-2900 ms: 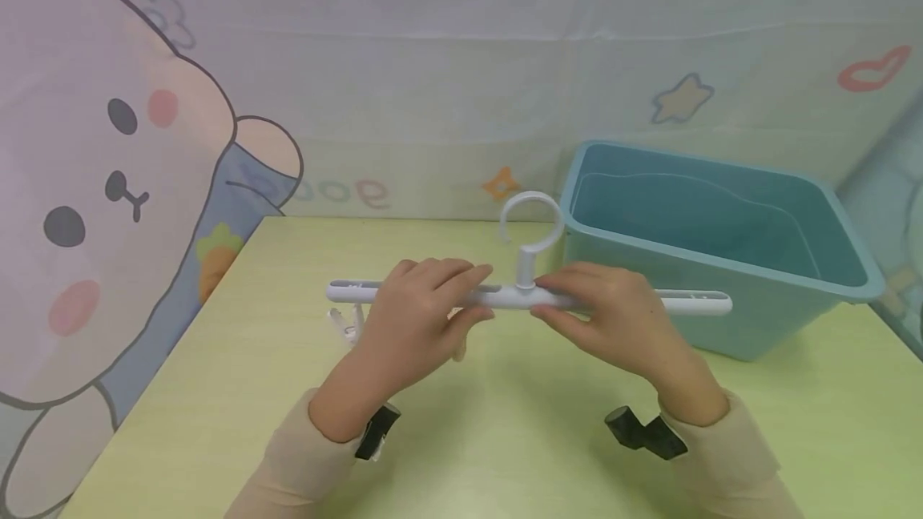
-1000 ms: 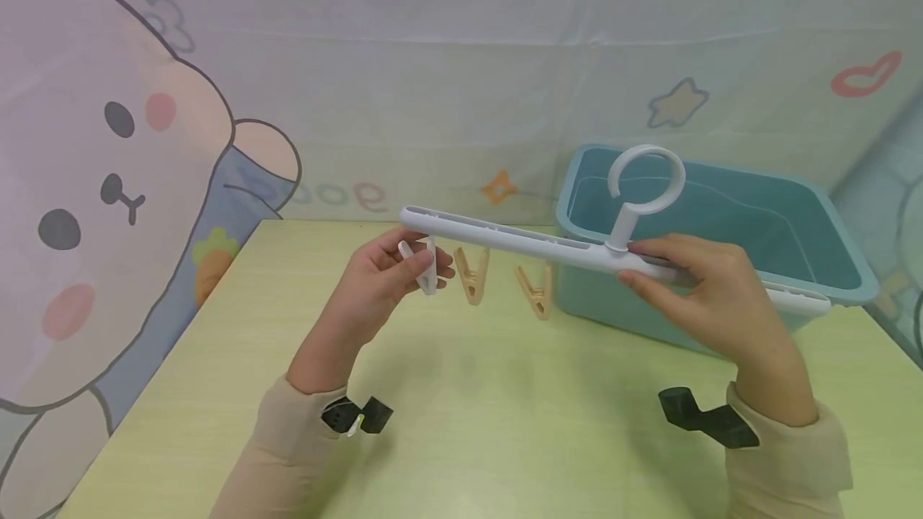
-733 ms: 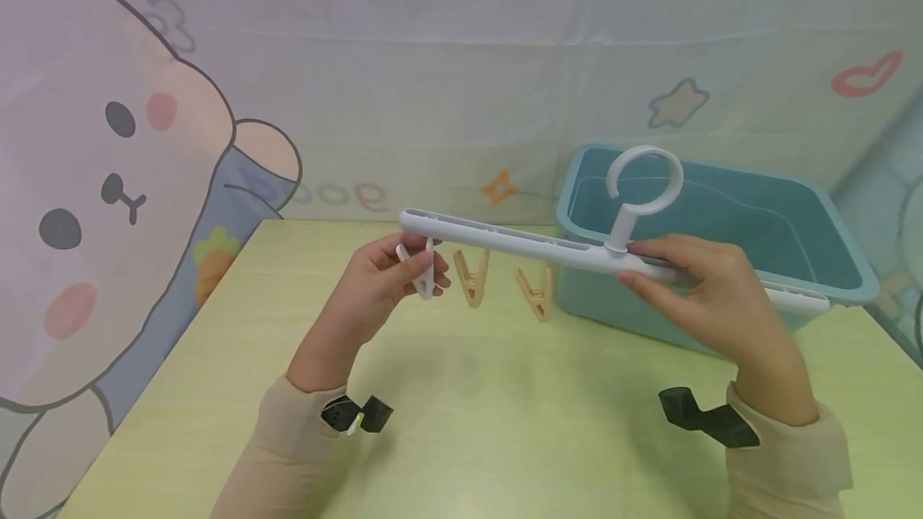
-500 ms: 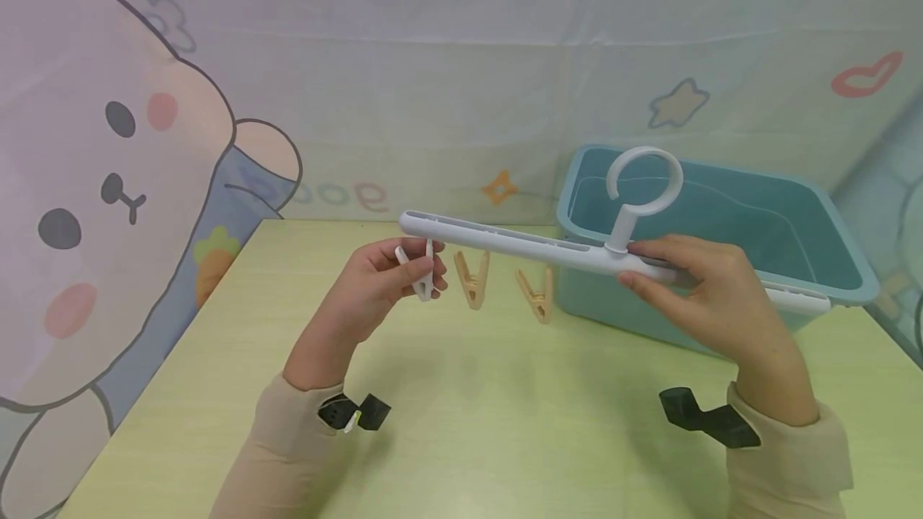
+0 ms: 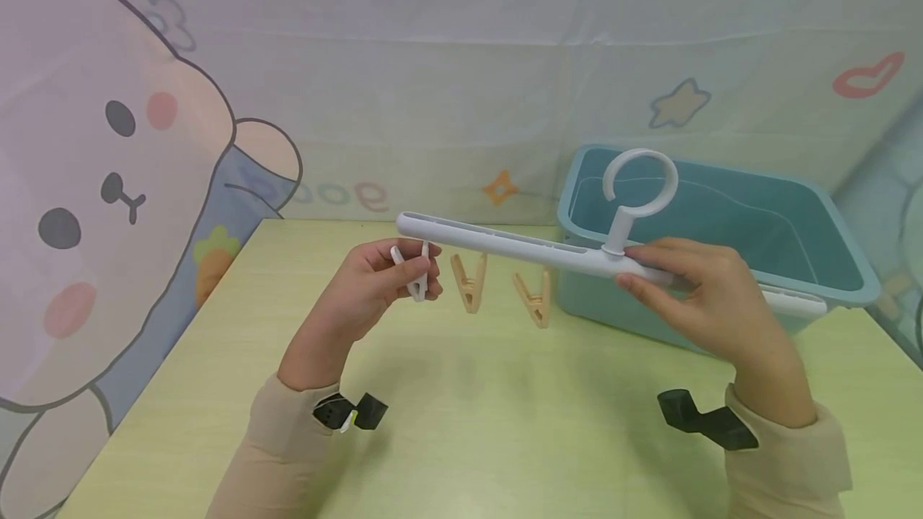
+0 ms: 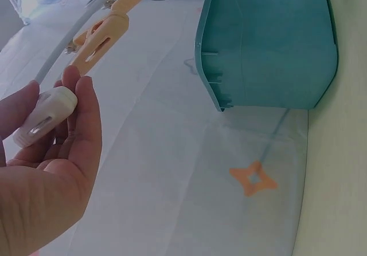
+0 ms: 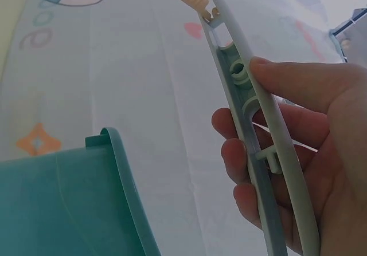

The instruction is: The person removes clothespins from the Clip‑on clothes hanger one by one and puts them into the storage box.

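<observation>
A white hanger bar (image 5: 497,241) with a ring-shaped hook (image 5: 671,183) is held above the table, its left end slightly higher. My right hand (image 5: 710,295) grips the bar just right of the hook; in the right wrist view the fingers (image 7: 235,158) curl round the slotted underside. Under the bar's left end my left hand (image 5: 368,283) pinches a white clothespin (image 5: 418,279) between thumb and fingers, and the left wrist view shows the clothespin (image 6: 49,115) from below. Two beige clothespins (image 5: 469,283) hang from the bar, to the right of the left hand.
A teal plastic bin (image 5: 714,251) stands on the table at the back right, behind the right hand. The pale yellow-green table (image 5: 497,423) meets a printed cloth backdrop (image 5: 433,86) at its far edge. Black camera mounts (image 5: 707,420) sit on both wrists.
Since the earliest frame, my left hand has left the bar's middle and now pinches the white clothespin at its left end. The bar has shifted right and tilted; lately only slight lowering shows.
</observation>
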### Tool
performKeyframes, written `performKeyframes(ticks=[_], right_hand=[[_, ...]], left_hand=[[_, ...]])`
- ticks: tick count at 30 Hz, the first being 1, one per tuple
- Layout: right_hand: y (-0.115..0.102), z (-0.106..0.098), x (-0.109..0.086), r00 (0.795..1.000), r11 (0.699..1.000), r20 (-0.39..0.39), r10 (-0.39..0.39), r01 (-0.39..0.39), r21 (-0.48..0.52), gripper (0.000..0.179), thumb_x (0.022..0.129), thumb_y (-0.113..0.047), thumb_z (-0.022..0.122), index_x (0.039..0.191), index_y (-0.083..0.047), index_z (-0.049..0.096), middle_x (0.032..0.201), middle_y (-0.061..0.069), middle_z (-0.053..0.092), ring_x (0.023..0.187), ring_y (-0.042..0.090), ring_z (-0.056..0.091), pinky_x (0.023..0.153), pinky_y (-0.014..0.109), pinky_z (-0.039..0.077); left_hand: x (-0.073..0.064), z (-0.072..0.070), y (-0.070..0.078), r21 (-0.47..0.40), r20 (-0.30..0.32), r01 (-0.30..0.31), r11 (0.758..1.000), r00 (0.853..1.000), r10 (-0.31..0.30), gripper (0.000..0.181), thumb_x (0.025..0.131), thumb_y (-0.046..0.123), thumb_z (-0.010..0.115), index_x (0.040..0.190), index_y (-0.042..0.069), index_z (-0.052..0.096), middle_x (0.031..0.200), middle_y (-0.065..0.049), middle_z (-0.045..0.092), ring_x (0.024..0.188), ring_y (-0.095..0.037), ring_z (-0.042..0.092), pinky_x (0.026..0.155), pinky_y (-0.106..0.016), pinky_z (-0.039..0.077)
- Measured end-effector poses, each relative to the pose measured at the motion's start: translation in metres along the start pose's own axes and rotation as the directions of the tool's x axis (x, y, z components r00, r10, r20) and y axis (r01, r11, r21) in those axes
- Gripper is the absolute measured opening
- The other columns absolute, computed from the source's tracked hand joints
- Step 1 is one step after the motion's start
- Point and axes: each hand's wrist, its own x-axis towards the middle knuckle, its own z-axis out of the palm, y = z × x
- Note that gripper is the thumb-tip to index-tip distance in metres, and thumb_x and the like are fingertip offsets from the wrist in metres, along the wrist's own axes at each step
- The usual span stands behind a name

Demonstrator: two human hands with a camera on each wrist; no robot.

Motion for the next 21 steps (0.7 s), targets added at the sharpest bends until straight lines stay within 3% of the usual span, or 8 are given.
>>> performKeyframes(ticks=[4,11,18,21], right_hand=[[-0.003,0.001,-0.001,1.0,1.0,-0.003,0.001,-0.001,-0.006,0.053,0.089,-0.049,0.062,0.098,0.002,0.074,0.085,0.009,0.071,0.075,-0.001,0.056,0.067,0.012,0.041],[-0.007,0.002,-0.001,1.0,1.0,0.002,0.0,0.0,-0.021,0.052,0.089,-0.049,0.062,0.098,0.001,0.074,0.085,0.009,0.071,0.074,0.001,0.058,0.066,0.012,0.042],[-0.01,0.001,-0.003,1.0,0.999,0.003,-0.002,0.002,-0.047,0.053,0.089,-0.05,0.062,0.097,0.0,0.075,0.085,0.008,0.072,0.073,0.002,0.059,0.066,0.012,0.042],[-0.011,0.001,-0.004,1.0,0.998,0.0,-0.006,0.006,-0.059,0.055,0.089,-0.052,0.06,0.097,0.0,0.075,0.085,0.008,0.072,0.072,0.003,0.059,0.066,0.013,0.042]], left_hand=[[-0.001,0.0,0.0,-0.007,0.003,-0.005,1.0,1.0,0.005,0.017,0.095,-0.002,0.052,0.097,0.007,0.067,0.08,0.0,0.066,0.071,-0.015,0.065,0.079,-0.033,0.053],[-0.003,-0.001,0.002,-0.007,0.01,-0.019,1.0,1.0,0.019,0.01,0.096,0.0,0.053,0.099,-0.003,0.063,0.08,-0.002,0.065,0.071,-0.017,0.064,0.078,-0.033,0.053],[-0.006,-0.001,0.002,-0.007,0.018,-0.021,1.0,1.0,0.021,0.014,0.097,0.002,0.053,0.098,0.009,0.066,0.079,0.0,0.064,0.07,-0.015,0.063,0.078,-0.032,0.053],[-0.007,-0.001,0.003,-0.007,0.009,-0.018,1.0,1.0,0.018,0.015,0.097,0.001,0.052,0.099,0.007,0.065,0.078,0.001,0.064,0.07,-0.014,0.063,0.077,-0.031,0.053]])
